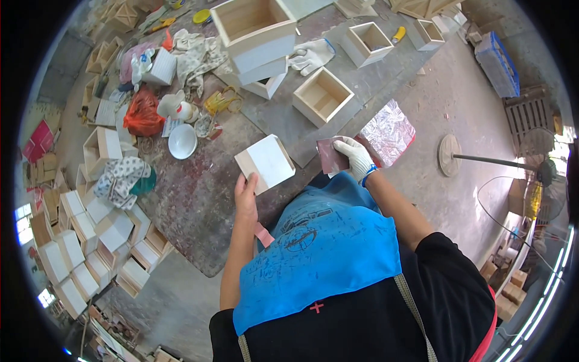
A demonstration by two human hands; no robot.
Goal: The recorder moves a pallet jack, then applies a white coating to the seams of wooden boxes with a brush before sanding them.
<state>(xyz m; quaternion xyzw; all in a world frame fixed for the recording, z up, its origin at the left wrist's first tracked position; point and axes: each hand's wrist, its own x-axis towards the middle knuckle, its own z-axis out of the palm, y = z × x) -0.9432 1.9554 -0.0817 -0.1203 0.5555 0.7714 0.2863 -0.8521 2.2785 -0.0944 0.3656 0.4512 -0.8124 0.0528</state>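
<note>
My bare left hand (pixel 246 188) grips a small wooden box (pixel 268 161) by its near left corner, thumb on top. A white panel and a strip of pale wood show on the face turned up; the box's inside is hidden. To the right, my right hand (pixel 356 154) wears a white knit glove and is closed on a reddish-brown sheet of sandpaper (pixel 329 155). The sandpaper is apart from the box. Just beyond the glove lies a crinkled silver foil pad (pixel 389 133) with a red edge. An open wooden box (pixel 324 96) stands on the table ahead.
Stacked boxes (pixel 253 36) rise at the table's far side. A loose white glove (pixel 312 55) lies beside them. On the left are a white bowl (pixel 183 142), a red plastic bag (pixel 145 113) and a cloth (pixel 123 181). Several boxes (pixel 99 241) are piled past the left edge.
</note>
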